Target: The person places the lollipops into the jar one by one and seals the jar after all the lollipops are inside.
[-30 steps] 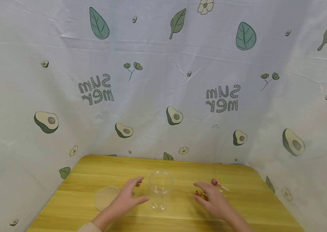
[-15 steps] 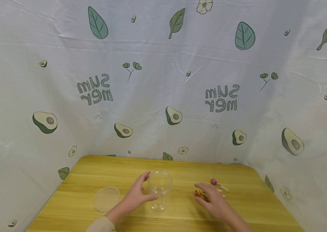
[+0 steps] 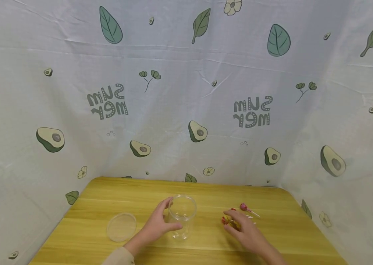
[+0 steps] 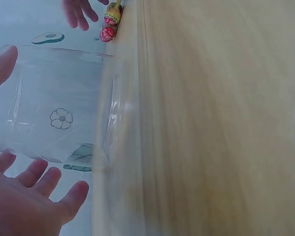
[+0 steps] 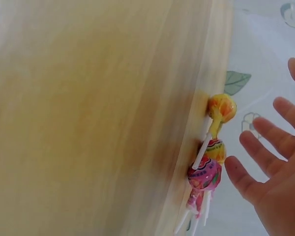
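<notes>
Standing upright on the wooden surface (image 3: pixel 206 254), a clear cup (image 3: pixel 184 215) has the left hand (image 3: pixel 157 223) partly around it, grip spread; whether they touch, I cannot tell. The right hand (image 3: pixel 246 230), its grip also spread, is just beside several wrapped lollipops (image 5: pixel 206 171). A clear, flat, round disc (image 3: pixel 121 227) lies left of the cup.

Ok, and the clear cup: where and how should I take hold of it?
I'd probably grip the clear cup by its side wall, below the top, from the left: it stands upright and round, and the left hand is on that side, thumb nearer, fingers toward the far side.
</notes>
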Action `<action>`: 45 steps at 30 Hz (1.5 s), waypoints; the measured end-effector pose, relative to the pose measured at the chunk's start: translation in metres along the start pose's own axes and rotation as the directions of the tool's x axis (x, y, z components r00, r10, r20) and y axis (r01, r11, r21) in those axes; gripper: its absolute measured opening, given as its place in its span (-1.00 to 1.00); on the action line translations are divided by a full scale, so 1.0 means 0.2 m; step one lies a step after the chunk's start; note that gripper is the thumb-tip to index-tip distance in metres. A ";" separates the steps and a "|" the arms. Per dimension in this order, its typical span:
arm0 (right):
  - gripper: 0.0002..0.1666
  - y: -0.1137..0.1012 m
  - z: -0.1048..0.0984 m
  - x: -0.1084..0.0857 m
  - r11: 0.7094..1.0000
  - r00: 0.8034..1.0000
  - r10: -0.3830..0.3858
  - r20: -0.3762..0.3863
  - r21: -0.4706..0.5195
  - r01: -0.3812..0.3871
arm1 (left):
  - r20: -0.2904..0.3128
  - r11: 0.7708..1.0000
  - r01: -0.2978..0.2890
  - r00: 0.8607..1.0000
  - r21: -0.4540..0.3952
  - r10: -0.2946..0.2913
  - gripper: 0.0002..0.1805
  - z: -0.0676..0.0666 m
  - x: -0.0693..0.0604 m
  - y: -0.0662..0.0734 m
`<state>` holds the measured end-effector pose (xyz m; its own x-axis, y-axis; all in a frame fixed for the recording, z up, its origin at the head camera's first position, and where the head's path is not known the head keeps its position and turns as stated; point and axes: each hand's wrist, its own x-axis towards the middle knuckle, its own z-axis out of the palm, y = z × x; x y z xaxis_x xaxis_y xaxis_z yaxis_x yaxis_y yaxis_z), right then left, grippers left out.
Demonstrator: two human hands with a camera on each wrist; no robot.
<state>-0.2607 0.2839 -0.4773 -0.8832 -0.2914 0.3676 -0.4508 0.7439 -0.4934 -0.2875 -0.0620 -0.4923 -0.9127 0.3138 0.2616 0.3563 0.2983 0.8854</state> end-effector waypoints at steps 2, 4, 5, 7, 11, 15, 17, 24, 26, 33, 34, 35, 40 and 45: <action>-0.49 0.02 0.00 -0.01 1.000 1.000 0.010 0.000 0.022 -0.010 | 0.006 1.000 0.003 1.000 -0.009 -0.003 0.04 0.01 0.00 0.00; -0.49 0.03 0.00 -0.01 0.998 1.000 0.021 -0.012 0.052 -0.020 | 0.009 1.000 0.005 1.000 -0.011 -0.005 0.04 0.01 0.00 0.00; -0.49 0.03 0.00 -0.01 0.998 1.000 0.025 -0.018 0.063 -0.024 | 0.011 1.000 0.006 1.000 -0.009 -0.006 0.04 0.01 0.00 0.00; -0.50 0.03 -0.01 -0.01 0.995 0.999 0.028 -0.033 0.102 -0.025 | 0.009 1.000 0.003 1.000 -0.003 -0.003 0.04 0.01 0.00 0.00; -0.54 0.05 -0.03 0.00 0.985 0.997 0.039 -0.065 0.172 -0.027 | 0.003 1.000 -0.002 1.000 0.011 0.002 0.04 0.02 0.00 0.00; -0.57 0.07 -0.05 0.00 0.971 0.991 0.105 -0.079 0.225 -0.085 | 0.000 1.000 -0.005 1.000 0.016 0.005 0.04 0.01 0.00 0.00; -0.57 0.08 -0.07 0.01 0.963 0.987 0.145 -0.075 0.241 -0.123 | -0.002 1.000 -0.001 1.000 0.017 0.001 0.03 0.01 -0.01 0.01; -0.53 0.16 -0.12 0.00 0.921 0.962 0.265 -0.061 0.312 -0.234 | 0.000 0.999 0.003 1.000 0.045 -0.003 0.00 0.00 -0.01 0.02; -0.56 0.19 -0.13 0.00 0.923 0.965 0.253 -0.072 0.316 -0.219 | 0.002 0.999 0.012 1.000 0.051 -0.012 0.01 0.00 -0.01 0.02; -0.58 0.28 -0.15 -0.01 0.949 0.956 0.266 -0.123 0.206 -0.238 | 0.012 0.999 0.021 1.000 0.047 -0.022 0.01 -0.01 -0.01 0.02; -0.56 0.29 -0.16 -0.01 0.946 0.951 0.282 -0.124 0.201 -0.254 | 0.013 0.999 0.019 1.000 0.050 -0.020 0.01 -0.01 -0.01 0.02; -0.55 0.30 -0.16 -0.01 0.943 0.946 0.297 -0.127 0.194 -0.270 | 0.013 0.998 0.013 1.000 0.057 -0.014 0.01 -0.01 -0.02 0.02; -0.50 0.34 -0.20 -0.01 0.924 0.921 0.366 -0.135 0.166 -0.344 | 0.013 0.996 0.011 1.000 0.085 -0.012 0.01 -0.02 -0.02 0.02; -0.50 0.40 -0.24 -0.01 0.907 0.899 0.414 -0.140 0.145 -0.395 | 0.016 0.995 0.013 1.000 0.098 -0.015 0.01 -0.02 -0.02 0.03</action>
<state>-0.2895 0.3726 -0.4799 -0.9627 0.1308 0.2367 -0.0784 0.7028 -0.7071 -0.2832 -0.0661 -0.4867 -0.9146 0.3237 0.2423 0.3622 0.3894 0.8469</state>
